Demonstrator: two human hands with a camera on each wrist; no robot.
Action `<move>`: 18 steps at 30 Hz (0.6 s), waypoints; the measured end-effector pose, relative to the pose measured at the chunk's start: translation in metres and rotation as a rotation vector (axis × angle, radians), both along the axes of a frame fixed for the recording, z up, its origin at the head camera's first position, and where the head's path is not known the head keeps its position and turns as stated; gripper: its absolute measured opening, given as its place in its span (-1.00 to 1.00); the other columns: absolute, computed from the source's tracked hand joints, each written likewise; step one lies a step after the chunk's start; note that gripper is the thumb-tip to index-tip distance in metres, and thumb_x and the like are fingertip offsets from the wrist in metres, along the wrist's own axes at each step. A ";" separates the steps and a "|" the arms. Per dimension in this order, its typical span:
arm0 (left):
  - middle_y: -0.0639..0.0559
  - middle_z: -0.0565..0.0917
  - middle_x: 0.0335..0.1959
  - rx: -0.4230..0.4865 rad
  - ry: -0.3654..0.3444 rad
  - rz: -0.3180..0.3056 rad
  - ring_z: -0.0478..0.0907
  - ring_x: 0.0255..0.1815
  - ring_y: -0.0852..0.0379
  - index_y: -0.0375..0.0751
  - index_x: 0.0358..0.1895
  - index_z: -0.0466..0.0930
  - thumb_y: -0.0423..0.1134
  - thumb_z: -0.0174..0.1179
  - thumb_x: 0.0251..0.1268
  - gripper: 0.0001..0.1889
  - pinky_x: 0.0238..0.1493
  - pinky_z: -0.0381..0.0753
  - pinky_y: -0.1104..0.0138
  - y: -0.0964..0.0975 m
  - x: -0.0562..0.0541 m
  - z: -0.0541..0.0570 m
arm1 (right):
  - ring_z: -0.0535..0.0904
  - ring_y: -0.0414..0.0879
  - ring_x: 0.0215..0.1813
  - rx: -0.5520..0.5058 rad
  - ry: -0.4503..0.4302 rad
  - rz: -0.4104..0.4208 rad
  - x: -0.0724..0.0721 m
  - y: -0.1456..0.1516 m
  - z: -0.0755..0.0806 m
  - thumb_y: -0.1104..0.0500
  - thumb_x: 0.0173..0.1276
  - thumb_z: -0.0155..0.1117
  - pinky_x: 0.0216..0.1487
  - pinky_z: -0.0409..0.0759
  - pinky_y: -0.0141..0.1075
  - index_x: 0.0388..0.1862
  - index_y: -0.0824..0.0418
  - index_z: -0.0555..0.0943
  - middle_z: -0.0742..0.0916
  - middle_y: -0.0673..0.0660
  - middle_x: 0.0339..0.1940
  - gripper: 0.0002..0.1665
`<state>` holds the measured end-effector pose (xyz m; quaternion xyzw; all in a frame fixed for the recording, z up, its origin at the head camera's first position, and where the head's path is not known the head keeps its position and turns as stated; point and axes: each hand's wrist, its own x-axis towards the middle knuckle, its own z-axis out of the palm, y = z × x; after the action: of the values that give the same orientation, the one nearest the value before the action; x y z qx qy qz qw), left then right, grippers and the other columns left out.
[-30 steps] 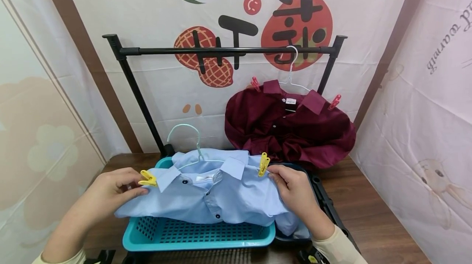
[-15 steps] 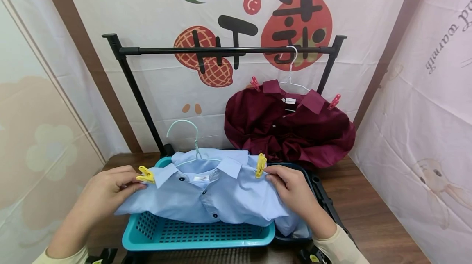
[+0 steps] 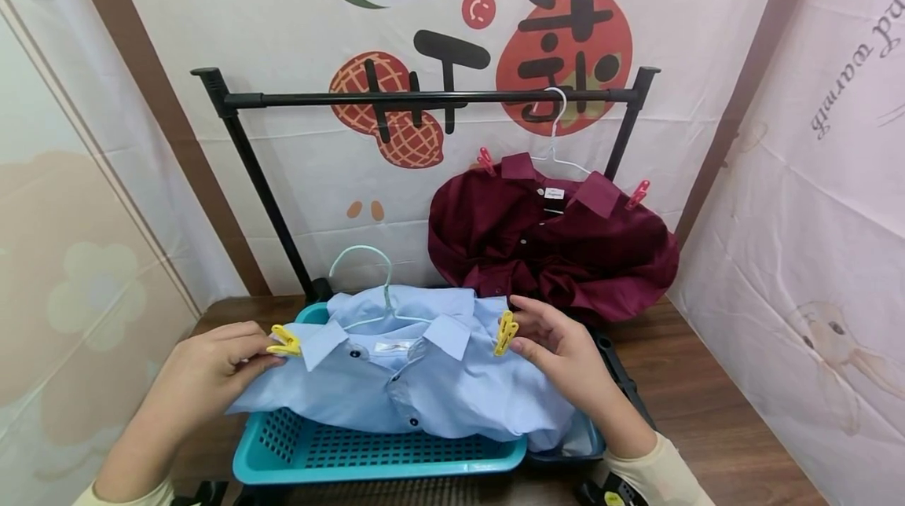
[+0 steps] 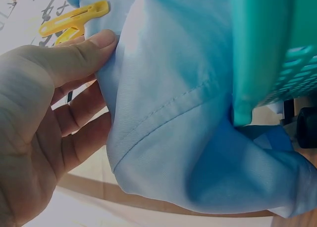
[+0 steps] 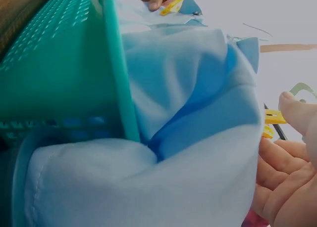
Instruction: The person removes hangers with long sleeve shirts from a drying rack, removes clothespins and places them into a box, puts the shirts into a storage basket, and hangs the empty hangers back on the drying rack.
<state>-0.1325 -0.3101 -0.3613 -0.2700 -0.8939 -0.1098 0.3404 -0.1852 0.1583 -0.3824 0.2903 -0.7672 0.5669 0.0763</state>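
A light blue shirt on a pale green hanger lies over a teal basket. Yellow clothespins sit at its two shoulders, a left one and a right one. My left hand pinches the shirt's shoulder beside the left clothespin; the left wrist view shows the thumb on the cloth edge. Around the right clothespin, my right hand has thumb and fingers spread apart. In the right wrist view a gap shows between that thumb and the fingers, which are near the shirt's edge.
Behind stands a black clothes rack. A maroon shirt hangs at its right on a white hanger, with red clothespins at the shoulders. A dark blue basket stands right of the teal one, on a wooden table.
My right hand has let go of the shirt's right shoulder and its fingers have parted around the clothespin. The hanger and right clothespin have sunk a little. My left hand keeps its pinch.
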 end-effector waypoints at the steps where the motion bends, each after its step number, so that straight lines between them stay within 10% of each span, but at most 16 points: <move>1: 0.40 0.64 -0.36 0.003 0.005 -0.006 0.44 -0.42 0.36 0.21 -0.35 0.75 0.24 0.23 0.36 -0.72 -0.41 0.42 0.54 0.000 -0.001 0.000 | 0.74 -0.11 0.04 -0.004 0.010 -0.004 0.001 0.000 0.001 0.23 0.39 0.42 0.05 0.69 -0.35 0.43 0.25 0.48 0.78 0.12 0.06 -0.35; 4: 0.40 0.63 -0.37 0.006 0.012 -0.011 0.43 -0.44 0.36 0.22 -0.36 0.74 0.37 -0.09 0.44 -0.50 -0.43 0.40 0.54 0.000 -0.001 0.000 | 0.74 -0.14 0.01 0.003 0.033 -0.039 0.003 -0.002 0.002 0.22 0.33 0.48 0.06 0.69 -0.33 0.36 0.16 0.56 0.80 0.04 -0.01 -0.38; 18: 0.40 0.63 -0.39 -0.003 0.022 0.004 0.42 -0.46 0.34 0.21 -0.38 0.73 0.39 -0.16 0.46 -0.45 -0.45 0.40 0.53 0.002 0.001 0.001 | 0.76 -0.16 -0.19 -0.024 0.127 -0.099 0.011 -0.006 0.006 0.26 0.26 0.51 -0.17 0.72 -0.33 -0.04 0.07 0.74 0.82 -0.02 -0.15 -0.71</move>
<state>-0.1318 -0.3083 -0.3602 -0.2701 -0.8908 -0.1048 0.3500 -0.1747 0.1526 -0.3768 0.2864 -0.7674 0.5520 0.1563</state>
